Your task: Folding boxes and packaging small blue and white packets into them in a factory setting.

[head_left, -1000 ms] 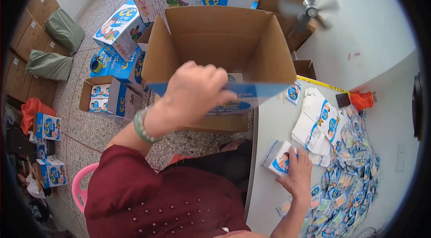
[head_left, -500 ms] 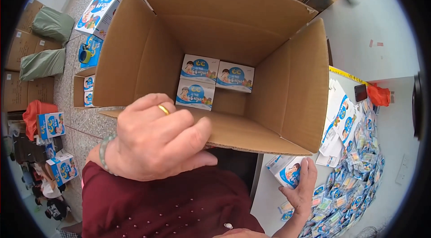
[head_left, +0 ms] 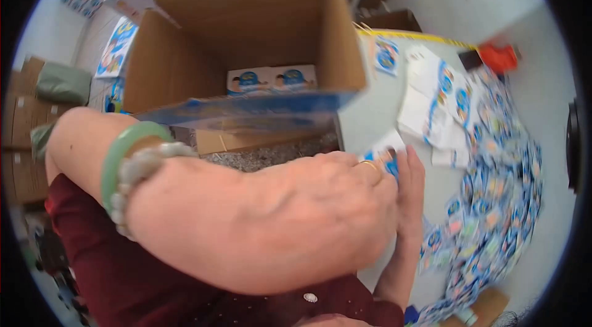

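My left arm, with a green bangle and a beaded bracelet, reaches across to the right. Its hand covers part of a small white and blue printed box. The left fingertips are hidden, so their grip on it does not show. My right hand holds that box from its right side, fingers straight and close together; its thumb is hidden. Ahead on the left stands an open brown carton. Small printed boxes like the one at my hands lie on its bottom.
On the white table at the right lie flat white printed cartons and a big heap of small printed packets. A red plastic bag is at the back right. Stacked brown cartons stand far left.
My left hand has swung from the carton's near edge over to the small box at the right. The view has turned right, so the carton appears farther left and higher.
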`<state>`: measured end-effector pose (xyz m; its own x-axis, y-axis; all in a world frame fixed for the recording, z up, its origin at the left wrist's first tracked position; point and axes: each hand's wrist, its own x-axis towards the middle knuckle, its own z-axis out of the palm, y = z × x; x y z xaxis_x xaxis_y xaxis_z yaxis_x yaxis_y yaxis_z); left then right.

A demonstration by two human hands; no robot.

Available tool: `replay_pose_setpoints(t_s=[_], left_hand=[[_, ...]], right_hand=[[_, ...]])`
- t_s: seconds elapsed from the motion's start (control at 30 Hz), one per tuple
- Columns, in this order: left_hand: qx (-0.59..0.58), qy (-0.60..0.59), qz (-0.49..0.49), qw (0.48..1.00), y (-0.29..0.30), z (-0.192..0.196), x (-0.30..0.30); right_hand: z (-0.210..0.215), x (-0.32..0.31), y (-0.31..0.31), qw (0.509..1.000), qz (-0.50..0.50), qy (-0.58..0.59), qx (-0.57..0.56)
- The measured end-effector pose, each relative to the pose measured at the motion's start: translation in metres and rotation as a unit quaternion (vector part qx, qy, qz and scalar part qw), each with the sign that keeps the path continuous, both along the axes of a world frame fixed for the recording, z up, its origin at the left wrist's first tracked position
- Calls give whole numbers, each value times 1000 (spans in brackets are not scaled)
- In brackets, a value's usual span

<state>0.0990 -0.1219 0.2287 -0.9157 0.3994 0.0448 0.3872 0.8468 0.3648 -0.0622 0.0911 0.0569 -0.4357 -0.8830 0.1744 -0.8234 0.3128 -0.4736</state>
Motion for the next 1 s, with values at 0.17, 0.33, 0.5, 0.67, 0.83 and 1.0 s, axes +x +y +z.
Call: replay_pose_setpoints(t_s=[0.17, 0.33, 0.5, 0.67, 0.83, 1.0], left_hand=[[-160, -27, -45, 986, 60, -60, -14], [-149, -20, -39, 988, 68, -141, -83], [-121, 2, -96, 988, 80, -166, -135], [-151, -49, -103, 982, 85, -150, -138], [-78, 70, -15, 994, 77, -91, -113], [132, 48, 131, 981, 28, 62, -61]], right_hand=[[-48, 7, 48, 934, -253, -61, -244], [-104, 11, 64, 835, -411, -172, -322], [-110, 8, 75, 856, -420, -163, -253], [-110, 9, 72, 859, -425, -152, -242], [-111, 4, 70, 879, -398, -106, -239], [-120, 7, 79, 859, -409, -153, -266]])
